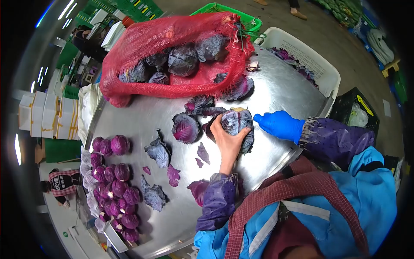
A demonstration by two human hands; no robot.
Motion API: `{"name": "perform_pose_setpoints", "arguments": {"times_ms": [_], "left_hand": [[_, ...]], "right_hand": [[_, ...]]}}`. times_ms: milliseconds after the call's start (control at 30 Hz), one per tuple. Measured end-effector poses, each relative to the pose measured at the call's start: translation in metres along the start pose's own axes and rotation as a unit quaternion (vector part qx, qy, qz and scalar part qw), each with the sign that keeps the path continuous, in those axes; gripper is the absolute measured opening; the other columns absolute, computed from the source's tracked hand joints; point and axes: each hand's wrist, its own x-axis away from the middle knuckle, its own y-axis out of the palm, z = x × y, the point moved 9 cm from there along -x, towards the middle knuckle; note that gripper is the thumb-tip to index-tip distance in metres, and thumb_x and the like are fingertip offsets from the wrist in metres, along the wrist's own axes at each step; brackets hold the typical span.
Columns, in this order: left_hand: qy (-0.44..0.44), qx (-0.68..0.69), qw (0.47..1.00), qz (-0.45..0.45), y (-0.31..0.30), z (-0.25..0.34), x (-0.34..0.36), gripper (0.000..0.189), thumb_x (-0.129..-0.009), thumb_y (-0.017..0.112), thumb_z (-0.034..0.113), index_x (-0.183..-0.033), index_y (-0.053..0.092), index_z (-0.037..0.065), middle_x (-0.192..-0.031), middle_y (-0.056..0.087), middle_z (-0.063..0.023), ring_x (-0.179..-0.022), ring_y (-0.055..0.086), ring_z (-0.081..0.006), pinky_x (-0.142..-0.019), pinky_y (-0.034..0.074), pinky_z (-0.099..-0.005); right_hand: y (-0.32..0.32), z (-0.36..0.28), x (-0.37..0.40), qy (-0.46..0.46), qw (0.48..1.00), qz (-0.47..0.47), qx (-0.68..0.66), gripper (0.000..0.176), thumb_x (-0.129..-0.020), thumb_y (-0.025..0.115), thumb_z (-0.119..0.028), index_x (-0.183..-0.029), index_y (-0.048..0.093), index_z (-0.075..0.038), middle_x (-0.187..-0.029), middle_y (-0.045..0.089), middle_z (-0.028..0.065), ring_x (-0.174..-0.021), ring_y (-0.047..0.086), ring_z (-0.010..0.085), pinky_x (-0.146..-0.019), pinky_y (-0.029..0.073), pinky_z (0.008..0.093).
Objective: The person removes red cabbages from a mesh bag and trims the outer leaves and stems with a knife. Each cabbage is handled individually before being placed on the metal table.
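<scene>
The left hand (230, 140) is bracing a cabbage (235, 126), its thumb and fingers spreading wide over the near side. The right hand (279, 124), wearing a blue glove, is gripping a knife (244, 118), and the thin blade is lying across the cabbage just beyond the left fingertips; the handle is mostly hiding inside the fist. So the cabbage is sitting under the left hand and just left of the right one, on a metal table (276, 80).

A cupped leaf (185, 128) is lying near the left hand, on its left, and loose scraps (158, 153) are scattering farther left. Well left of that hand, small purple heads (120, 144) are standing in a cluster. Beyond both hands, a red sack (164, 32) is gaping over darker heads (183, 59), and a white crate (321, 64) is holding leaf trimmings (293, 60) beyond the right hand.
</scene>
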Motion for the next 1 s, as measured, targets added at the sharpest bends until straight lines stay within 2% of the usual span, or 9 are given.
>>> {"name": "perform_pose_setpoints", "arguments": {"times_ms": [200, 267, 367, 500, 533, 667, 833, 867, 1000], "left_hand": [[-0.038, 0.001, 0.999, -0.009, 0.007, -0.009, -0.008, 0.084, -0.06, 0.081, 0.032, -0.123, 0.039, -0.004, -0.115, 0.039, -0.0209, -0.11, 0.039, -0.0334, -0.096, 0.034, -0.0415], [-0.023, -0.003, 1.0, 0.008, 0.009, -0.001, -0.008, 0.083, -0.06, 0.081, 0.033, -0.122, 0.039, -0.004, -0.114, 0.039, -0.0217, -0.109, 0.04, -0.034, -0.095, 0.034, -0.0414], [0.011, -0.042, 0.999, 0.015, 0.018, 0.017, -0.005, 0.086, -0.055, 0.084, 0.031, -0.121, 0.04, -0.003, -0.113, 0.04, -0.0226, -0.106, 0.041, -0.0377, -0.09, 0.036, -0.0453], [0.071, -0.091, 0.993, 0.022, 0.025, 0.036, 0.012, 0.086, -0.052, 0.085, 0.029, -0.12, 0.041, 0.001, -0.115, 0.038, -0.0184, -0.11, 0.039, -0.0344, -0.092, 0.035, -0.0443], [0.083, -0.061, 0.994, 0.024, 0.018, 0.028, 0.014, 0.085, -0.052, 0.085, 0.028, -0.12, 0.041, 0.001, -0.116, 0.038, -0.0179, -0.111, 0.038, -0.0342, -0.094, 0.034, -0.0441], [0.076, 0.099, 0.992, -0.005, -0.011, -0.022, 0.054, 0.084, -0.059, 0.076, 0.012, -0.128, 0.029, 0.004, -0.13, 0.032, -0.0171, -0.121, 0.034, -0.0289, -0.105, 0.026, -0.038], [-0.173, 0.265, 0.948, 0.006, -0.04, -0.051, 0.077, 0.083, -0.07, 0.073, 0.02, -0.132, 0.021, 0.004, -0.127, 0.033, -0.0161, -0.12, 0.034, -0.0247, -0.103, 0.026, -0.0362], [-0.102, 0.148, 0.983, 0.041, -0.049, -0.051, 0.069, 0.08, -0.071, 0.072, 0.024, -0.131, 0.024, 0.002, -0.124, 0.035, -0.0161, -0.117, 0.036, -0.0255, -0.1, 0.028, -0.0362], [-0.147, 0.094, 0.979, 0.102, -0.049, -0.067, 0.054, 0.082, -0.067, 0.075, 0.027, -0.128, 0.027, 0.001, -0.123, 0.035, -0.0161, -0.114, 0.038, -0.026, -0.098, 0.03, -0.0364]], "right_hand": [[0.011, 0.008, -0.019, -0.002, 0.999, 0.008, 0.042, 0.034, -0.091, 0.04, -0.019, -0.124, 0.044, -0.01, -0.079, 0.061, 0.0108, -0.067, 0.062, 0.0275, -0.056, 0.05, 0.037], [0.02, 0.018, -0.032, 0.046, 0.998, -0.034, -0.019, 0.033, -0.092, 0.038, -0.023, -0.12, 0.049, -0.009, -0.084, 0.062, 0.0142, -0.072, 0.063, 0.0288, -0.059, 0.05, 0.0365], [0.022, 0.04, -0.022, 0.316, 0.922, -0.123, -0.189, 0.042, -0.093, 0.032, -0.037, -0.107, 0.058, -0.006, -0.09, 0.064, 0.0183, -0.079, 0.062, 0.0334, -0.072, 0.05, 0.0417], [0.051, 0.059, -0.02, 0.217, 0.967, -0.093, -0.097, 0.052, -0.094, 0.024, -0.043, -0.107, 0.059, -0.006, -0.084, 0.064, 0.0193, -0.08, 0.062, 0.0347, -0.08, 0.047, 0.0444], [0.064, 0.076, -0.008, 0.333, 0.906, -0.139, -0.22, 0.047, -0.094, 0.026, -0.039, -0.11, 0.056, -0.007, -0.085, 0.063, 0.0196, -0.08, 0.062, 0.0357, -0.077, 0.047, 0.0461], [0.075, 0.083, -0.022, 0.175, 0.978, -0.084, -0.081, 0.038, -0.091, 0.035, -0.028, -0.121, 0.045, -0.006, -0.08, 0.063, 0.0198, -0.077, 0.063, 0.0358, -0.066, 0.048, 0.0452], [0.05, 0.037, -0.021, 0.096, 0.992, -0.064, -0.054, 0.037, -0.087, 0.04, -0.019, -0.118, 0.041, 0.0, -0.08, 0.062, 0.0204, -0.072, 0.062, 0.0371, -0.062, 0.048, 0.0463], [0.046, 0.029, -0.017, 0.092, 0.992, -0.065, -0.053, 0.037, -0.087, 0.04, -0.019, -0.118, 0.041, 0.0, -0.08, 0.062, 0.0204, -0.072, 0.062, 0.0371, -0.062, 0.048, 0.0463], [0.042, 0.051, -0.01, 0.076, 0.992, -0.092, -0.05, 0.033, -0.083, 0.044, -0.023, -0.11, 0.051, -0.006, -0.082, 0.061, 0.0216, -0.072, 0.06, 0.0387, -0.063, 0.046, 0.0491]]}}
